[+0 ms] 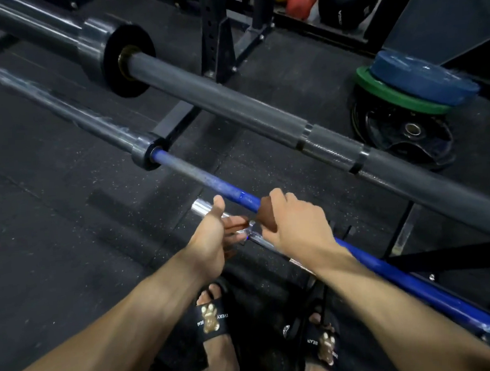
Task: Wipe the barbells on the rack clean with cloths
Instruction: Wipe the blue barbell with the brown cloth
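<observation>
Across the middle of the head view, a blue barbell (233,193) ran diagonally from upper left to lower right, its grey sleeve (70,115) reaching off toward the upper left past a collar (147,154). The right hand (295,225) was curled over the blue shaft, its grip closed around a brown cloth (268,212) pressed against the bar. The left hand (210,244) sat just beside it, lower and to the left, thumb raised; its fingers appeared to pinch another piece of brown cloth (234,223) near a chrome bar (208,209) that lay below the blue one, though the blur made the exact hold hard to judge. Both forearms reached in from the bottom of the frame.

Above and behind the blue barbell, a thicker dark grey barbell (233,103) lay parallel to it, with a black plate (127,60) at its collar. Black rack uprights (217,29) stood behind it. At the upper right, a blue plate (420,74) rested on a green plate (399,95), stacked on a black plate (407,135) on the floor. Red and yellow kettlebells (301,1) showed at the top edge. Black speckled rubber flooring (54,225) covered the ground, and the person's feet wore black slides (209,319) with bear prints.
</observation>
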The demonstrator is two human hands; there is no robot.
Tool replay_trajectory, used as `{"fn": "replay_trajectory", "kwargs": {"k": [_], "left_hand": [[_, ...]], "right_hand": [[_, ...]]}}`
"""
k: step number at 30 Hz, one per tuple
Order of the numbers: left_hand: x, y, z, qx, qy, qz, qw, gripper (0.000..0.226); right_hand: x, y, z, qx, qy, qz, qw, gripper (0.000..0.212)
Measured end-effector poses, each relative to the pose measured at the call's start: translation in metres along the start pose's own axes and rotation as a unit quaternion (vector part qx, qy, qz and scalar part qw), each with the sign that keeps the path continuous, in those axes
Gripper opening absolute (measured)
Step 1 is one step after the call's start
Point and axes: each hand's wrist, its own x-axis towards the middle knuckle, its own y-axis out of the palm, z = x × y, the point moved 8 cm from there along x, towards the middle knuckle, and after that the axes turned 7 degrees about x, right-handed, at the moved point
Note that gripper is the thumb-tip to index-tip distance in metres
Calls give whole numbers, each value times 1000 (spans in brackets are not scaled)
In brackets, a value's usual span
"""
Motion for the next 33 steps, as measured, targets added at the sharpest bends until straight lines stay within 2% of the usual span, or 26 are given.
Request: {"fn": "replay_trajectory", "kwargs": {"k": [2,3,4,6,7,8,9,10,11,12,13,15,17,19,20,21,23,24,25,26,27,28,29,30,31,33], "left_hand": [[-1,-10,3,-1,-4,-11,1000,82],[-2,-16,4,-4,-5,-18,1000,82],[-1,-22,6,-10,-9,-27,1000,81],[-2,-30,9,-24,-15,-31,999,78],[-1,-33,11,-26,-17,-31,999,77],[0,-36,12,-28,-19,-33,999,76],[1,-39,13,-28,-19,-36,999,75],[4,-41,13,-27,-15,-39,999,75],[7,-43,13,-29,-11,-42,999,74],[10,-45,13,-34,-10,-44,998,74],[11,-45,14,-40,-10,-43,998,73],[15,-44,13,-43,0,-31,999,71],[16,-44,17,-50,-6,-33,998,70],[17,-42,17,-59,0,-23,998,71],[17,-40,16,-66,0,-20,998,71],[17,-40,14,-71,1,-23,997,71],[14,-43,12,-75,1,-32,997,71],[13,-44,10,-77,3,-37,996,71],[13,-45,9,-78,5,-40,996,70],[14,-46,7,-76,8,-41,996,69],[15,-46,6,-74,13,-40,996,69],[17,-47,6,-74,15,-41,996,68],[20,-48,7,-78,17,-47,996,67],[21,-48,8,-81,19,-50,995,66],[22,-47,9,-84,23,-52,995,65],[25,-48,11,-82,20,-57,995,65]], "right_hand": [[14,6,-9,137,36,133,981,33],[18,14,-15,227,66,201,951,28],[21,22,-20,319,109,269,902,27],[17,27,-19,478,191,367,775,40],[14,30,-20,497,206,390,747,49],[14,31,-21,492,211,399,744,51],[17,30,-23,450,195,374,787,46],[22,27,-25,364,160,315,862,40],[23,21,-22,235,114,211,942,36],[17,8,-9,74,51,70,993,39],[3,5,8,-50,0,-30,998,48],[-7,7,24,-119,-28,-77,990,67],[2,4,17,-76,-22,-36,996,64],[21,2,6,63,26,96,993,43],[24,9,1,161,51,162,972,32],[28,20,-3,268,90,229,932,25],[26,31,-6,441,191,343,807,23],[27,32,-8,462,220,369,776,29],[27,29,-9,452,228,377,775,30],[30,26,-7,419,217,359,805,27],[37,24,-4,341,188,304,869,26],[42,19,3,208,141,205,946,28],[39,11,22,39,75,70,994,32],[30,10,45,-84,28,-27,996,35],[25,10,61,-145,6,-79,986,39],[30,12,68,-142,-11,-64,988,48]]}}
